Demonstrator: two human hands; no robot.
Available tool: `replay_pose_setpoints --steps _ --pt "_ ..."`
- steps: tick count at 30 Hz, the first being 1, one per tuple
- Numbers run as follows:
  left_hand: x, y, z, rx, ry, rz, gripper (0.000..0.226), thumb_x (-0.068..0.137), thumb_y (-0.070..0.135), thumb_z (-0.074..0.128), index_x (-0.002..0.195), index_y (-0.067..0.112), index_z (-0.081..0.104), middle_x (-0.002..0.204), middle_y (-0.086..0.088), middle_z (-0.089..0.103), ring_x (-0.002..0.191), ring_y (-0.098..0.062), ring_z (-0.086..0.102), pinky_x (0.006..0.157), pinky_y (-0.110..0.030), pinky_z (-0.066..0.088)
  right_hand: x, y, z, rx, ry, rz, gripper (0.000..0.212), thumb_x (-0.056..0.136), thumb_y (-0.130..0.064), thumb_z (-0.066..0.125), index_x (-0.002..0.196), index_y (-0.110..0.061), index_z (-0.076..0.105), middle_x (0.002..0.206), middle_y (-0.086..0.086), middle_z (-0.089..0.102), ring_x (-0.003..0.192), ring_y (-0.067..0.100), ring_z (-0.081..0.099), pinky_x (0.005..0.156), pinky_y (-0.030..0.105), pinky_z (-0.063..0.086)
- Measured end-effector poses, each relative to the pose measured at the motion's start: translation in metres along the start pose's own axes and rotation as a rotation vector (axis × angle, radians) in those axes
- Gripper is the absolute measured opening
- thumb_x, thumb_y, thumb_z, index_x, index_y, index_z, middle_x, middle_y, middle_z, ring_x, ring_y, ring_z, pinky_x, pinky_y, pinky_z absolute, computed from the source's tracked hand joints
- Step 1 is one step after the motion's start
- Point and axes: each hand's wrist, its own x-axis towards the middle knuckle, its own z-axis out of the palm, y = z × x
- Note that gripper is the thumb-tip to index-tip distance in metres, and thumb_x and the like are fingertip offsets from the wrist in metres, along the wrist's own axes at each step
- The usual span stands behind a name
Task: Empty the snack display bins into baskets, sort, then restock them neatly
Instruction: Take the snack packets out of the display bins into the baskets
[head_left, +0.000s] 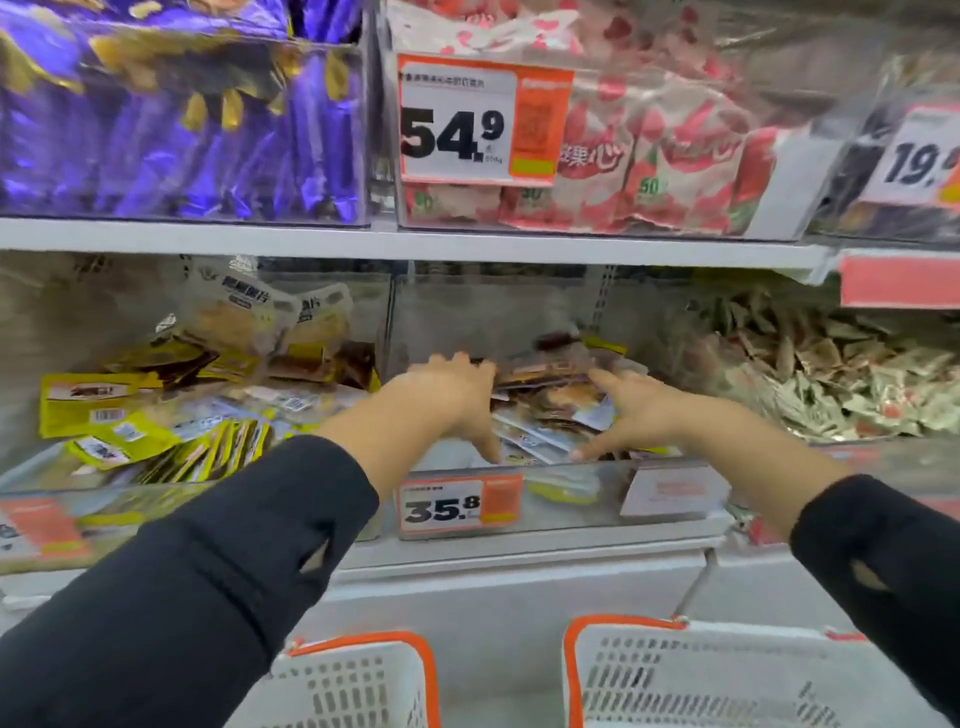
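Both hands in the middle bin
Left hand (447, 384) and right hand (631, 410), fingers spread, flank the packet pile (545, 395), gripping nothing; loose packets could slide off before reaching the baskets (675, 670).

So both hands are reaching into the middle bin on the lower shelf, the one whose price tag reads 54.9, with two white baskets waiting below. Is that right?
Not quite. In the head view, the left hand and right hand reach into the middle bin, but its price tag reads 35.8. The 54.9 tag hangs on the shelf above. Two white baskets do wait below.
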Motion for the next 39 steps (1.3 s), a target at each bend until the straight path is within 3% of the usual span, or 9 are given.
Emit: replay_pose_setpoints --steps 3,7,12,15,20,23,29,37,39 --pt "0.029 0.010 0.000 0.100 -0.222 -0.025 0.126 0.072 0.064 0.072 0.153 0.023 -0.016 0.162 -0.012 0.000 0.143 -0.038 0.021 0.111 -0.053 0.032 0.024 -0.019 0.011 -0.210 -0.016 -0.065 0.126 0.064 -0.077 0.066 0.153 -0.030 -0.011 0.162 0.008 -0.001 0.148 0.032 0.002 0.117 0.054 0.017" --pt "0.052 0.022 0.006 0.247 -0.273 -0.086 0.131 0.074 0.062 0.071 0.145 0.024 -0.032 0.156 -0.015 -0.027 0.146 -0.044 0.008 0.113 -0.059 0.024 0.041 -0.042 0.030 -0.451 -0.012 -0.119 0.117 0.077 -0.069 0.060 0.150 -0.028 -0.021 0.160 0.010 -0.015 0.147 0.036 -0.006 0.117 0.057 0.009" --pt "0.073 -0.001 0.003 0.271 -0.231 -0.119 0.102 0.084 0.060 0.063 0.156 0.015 0.006 0.159 -0.014 0.020 0.137 -0.035 0.037 0.103 -0.046 0.043 0.058 -0.034 0.020 -0.600 0.194 -0.126 0.110 0.075 -0.062 0.062 0.154 -0.024 -0.006 0.157 0.017 0.020 0.143 0.038 0.017 0.115 0.058 0.008" --pt "0.083 -0.015 0.003 0.287 -0.191 -0.122 0.098 0.081 0.061 0.064 0.154 0.015 0.017 0.148 -0.011 0.040 0.126 -0.033 0.048 0.099 -0.045 0.047 0.065 -0.031 0.018 -0.658 0.308 -0.159 0.093 0.083 -0.054 0.055 0.154 -0.024 0.003 0.143 0.016 0.042 0.128 0.035 0.042 0.107 0.047 0.030" --pt "0.090 -0.014 0.011 0.171 -0.124 -0.114 0.119 0.074 0.058 0.075 0.155 0.016 -0.003 0.146 -0.013 0.041 0.121 -0.035 0.052 0.094 -0.045 0.050 0.070 -0.026 0.014 -0.627 0.268 -0.036 0.088 0.089 -0.046 0.052 0.154 -0.024 -0.004 0.149 0.023 0.031 0.128 0.043 0.039 0.100 0.047 0.039" --pt "0.096 -0.014 0.020 0.177 -0.020 -0.113 0.114 0.082 0.046 0.073 0.154 0.013 -0.009 0.140 -0.013 0.049 0.114 -0.033 0.057 0.080 -0.037 0.050 0.066 -0.025 0.015 -0.707 0.277 -0.065 0.093 0.088 -0.033 0.056 0.154 -0.019 -0.007 0.135 0.021 0.045 0.110 0.035 0.054 0.075 0.035 0.044" --pt "0.097 -0.013 0.020 0.283 0.156 -0.091 0.051 0.096 0.013 0.048 0.144 0.013 0.032 0.119 -0.010 0.058 0.102 -0.030 0.057 0.070 -0.034 0.041 0.050 -0.014 0.001 -0.643 0.496 -0.207 0.071 0.092 -0.029 0.050 0.153 -0.030 0.014 0.111 0.010 0.060 0.093 0.030 0.060 0.062 0.028 0.037" --pt "0.063 -0.007 0.014 0.374 0.279 -0.027 0.036 0.099 0.008 0.041 0.135 0.010 0.045 0.119 -0.013 0.059 0.104 -0.032 0.058 0.070 -0.035 0.039 0.023 -0.008 -0.008 -0.624 0.526 -0.214 0.064 0.099 -0.014 0.039 0.152 -0.039 0.013 0.067 -0.004 0.037 0.056 0.021 0.037 0.044 0.030 0.024" --pt "0.050 -0.008 0.014 0.302 0.345 -0.024 0.028 0.101 0.016 0.042 0.128 0.013 0.050 0.116 -0.013 0.060 0.104 -0.032 0.059 0.069 -0.034 0.038 0.014 -0.005 -0.010 -0.545 0.555 -0.229 0.064 0.098 -0.014 0.040 0.151 -0.040 0.016 0.083 0.000 0.061 0.069 0.026 0.055 0.051 0.031 0.037"
